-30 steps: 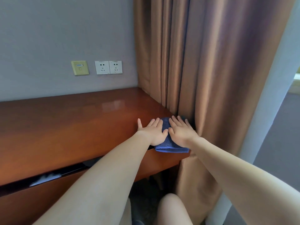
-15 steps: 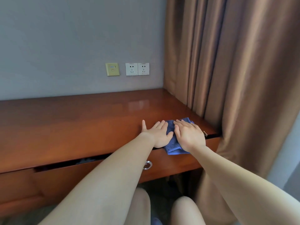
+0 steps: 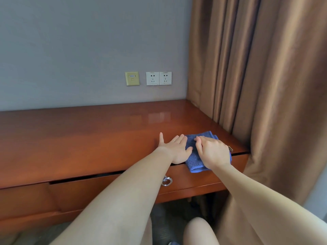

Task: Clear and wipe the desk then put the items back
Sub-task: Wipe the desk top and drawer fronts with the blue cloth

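Observation:
A folded blue cloth (image 3: 193, 164) lies at the front right corner of the red-brown wooden desk (image 3: 88, 138), its near end hanging over the edge. My left hand (image 3: 174, 149) lies flat on the desk top, fingers straight and spread, the fingertips touching the cloth's left side. On top of the cloth sits my right hand (image 3: 212, 152), its fingers curled down into the fabric and gripping it. Apart from the cloth and my hands, no objects stand on the desk top.
A brown curtain (image 3: 265, 85) hangs against the desk's right end. On the grey wall are two white sockets (image 3: 158, 78) and a yellow plate (image 3: 132, 78). The drawer below, with a metal ring handle (image 3: 166, 181), stands slightly ajar. My knees are under the desk.
The view has swung left, showing more desk and wall. My right hand's fingers have gone from flat on the cloth to curled into it. The left hand stays flat.

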`<state>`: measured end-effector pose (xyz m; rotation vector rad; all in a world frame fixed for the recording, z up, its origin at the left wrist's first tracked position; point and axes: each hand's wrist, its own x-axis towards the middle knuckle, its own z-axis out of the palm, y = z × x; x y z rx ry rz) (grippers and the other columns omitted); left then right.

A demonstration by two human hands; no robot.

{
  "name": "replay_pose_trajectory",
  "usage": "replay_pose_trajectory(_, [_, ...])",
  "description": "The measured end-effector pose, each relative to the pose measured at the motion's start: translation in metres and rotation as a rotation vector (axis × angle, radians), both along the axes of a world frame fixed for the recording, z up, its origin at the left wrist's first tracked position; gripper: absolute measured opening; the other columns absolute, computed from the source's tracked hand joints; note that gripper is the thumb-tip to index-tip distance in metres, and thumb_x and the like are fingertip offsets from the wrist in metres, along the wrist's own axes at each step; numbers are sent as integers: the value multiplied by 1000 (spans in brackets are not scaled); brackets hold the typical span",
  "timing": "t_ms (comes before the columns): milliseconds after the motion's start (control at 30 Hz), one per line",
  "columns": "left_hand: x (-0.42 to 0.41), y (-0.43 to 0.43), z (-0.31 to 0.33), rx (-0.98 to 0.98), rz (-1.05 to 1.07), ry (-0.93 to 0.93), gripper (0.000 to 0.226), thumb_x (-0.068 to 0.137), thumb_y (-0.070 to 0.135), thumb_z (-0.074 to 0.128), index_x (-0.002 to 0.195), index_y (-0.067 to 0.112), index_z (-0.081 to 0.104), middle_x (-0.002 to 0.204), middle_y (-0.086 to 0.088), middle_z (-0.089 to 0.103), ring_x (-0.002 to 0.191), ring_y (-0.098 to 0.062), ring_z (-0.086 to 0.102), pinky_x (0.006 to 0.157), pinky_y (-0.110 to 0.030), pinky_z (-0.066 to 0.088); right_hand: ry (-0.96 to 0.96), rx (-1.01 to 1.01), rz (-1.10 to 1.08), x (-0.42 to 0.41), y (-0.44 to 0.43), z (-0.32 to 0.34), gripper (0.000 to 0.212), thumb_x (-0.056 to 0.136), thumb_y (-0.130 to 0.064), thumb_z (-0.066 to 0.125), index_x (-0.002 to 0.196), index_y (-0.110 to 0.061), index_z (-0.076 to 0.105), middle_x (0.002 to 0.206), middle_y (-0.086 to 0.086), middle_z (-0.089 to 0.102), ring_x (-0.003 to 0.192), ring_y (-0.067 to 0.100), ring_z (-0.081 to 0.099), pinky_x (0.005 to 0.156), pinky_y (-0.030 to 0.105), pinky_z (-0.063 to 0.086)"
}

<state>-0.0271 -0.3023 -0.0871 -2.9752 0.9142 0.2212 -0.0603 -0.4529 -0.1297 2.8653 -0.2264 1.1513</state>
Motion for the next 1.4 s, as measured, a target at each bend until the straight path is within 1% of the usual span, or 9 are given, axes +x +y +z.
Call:
replay_pose_trajectory(100, [1, 2, 0, 6, -3, 1, 61, 102, 47, 7, 155, 19, -6, 163, 5, -11, 149, -11, -10, 112, -62, -18, -69, 45, 5, 1, 7, -5, 45, 89, -27, 35, 61, -19, 69, 53, -3, 63, 46, 20, 59, 43, 25, 42])
replay_pose_trajectory(267, [1, 24, 2, 24, 7, 5, 61, 102, 46, 8, 155, 20, -6, 162, 6, -12, 149, -11, -10, 112, -61, -19, -117, 70, 123, 0, 32, -5, 43, 91, -29, 38, 60, -19, 66, 58, -2, 66, 61, 19, 68, 55, 28, 49])
replay_pose_trajectory(400, [-1, 59, 3, 38, 38, 14, 60, 103, 45, 8, 155, 21, -8, 162, 7, -13, 149, -9, -10, 112, -60, -19, -99, 65, 190, 2, 67, -9, 44, 89, -28, 35, 68, -19, 72, 80, 1, 76, 82, 23, 73, 69, 31, 56])
replay_pose_trajectory(500, [-4, 91, 2, 36, 69, 16, 60, 103, 46, 8, 155, 22, -8, 162, 8, -13, 148, -8, -10, 113, -59, -19, -57, 29, 232, 4, 98, -12, 41, 87, -23, 35, 67, -17, 71, 81, 2, 75, 83, 23, 73, 72, 32, 56])
replay_pose_trajectory(667, [-10, 145, -1, 30, 135, 11, 59, 103, 47, 7, 155, 23, -9, 162, 9, -14, 148, -8, -11, 113, -57, -21, 74, 36, 285, 7, 150, -13, 54, 90, -28, 24, 93, -15, 76, 104, 5, 74, 105, 25, 68, 89, 38, 53])
replay_pose_trajectory(867, [-18, 203, 0, 26, 219, 28, 59, 103, 46, 7, 155, 24, -8, 162, 10, -13, 148, -7, -10, 113, -56, -21, 100, 83, 323, 10, 212, -13, 52, 91, -28, 28, 90, -13, 77, 99, 8, 75, 99, 27, 70, 85, 40, 56])
replay_pose_trajectory(1067, [-21, 248, -2, 3, 261, 38, 60, 102, 49, 6, 155, 25, -9, 161, 13, -13, 147, -4, -10, 114, -55, -19, 45, 98, 408, 2, 253, -6, 44, 90, -26, 35, 71, -13, 72, 76, 6, 74, 83, 28, 73, 74, 38, 58])
replay_pose_trajectory(1233, [-19, 265, -2, -10, 272, 48, 59, 102, 48, 6, 155, 26, -8, 161, 14, -13, 147, -2, -10, 115, -55, -17, -27, 134, 421, 6, 272, -8, 42, 88, -26, 39, 69, -12, 74, 73, 6, 74, 83, 27, 73, 74, 37, 59])
replay_pose_trajectory(1400, [-17, 281, 0, -3, 299, 54, 60, 101, 52, 4, 155, 27, -7, 161, 15, -11, 147, -2, -7, 115, -53, -18, 43, 150, 443, 8, 291, -6, 42, 88, -28, 36, 62, -15, 67, 70, 2, 73, 85, 25, 73, 74, 35, 57])
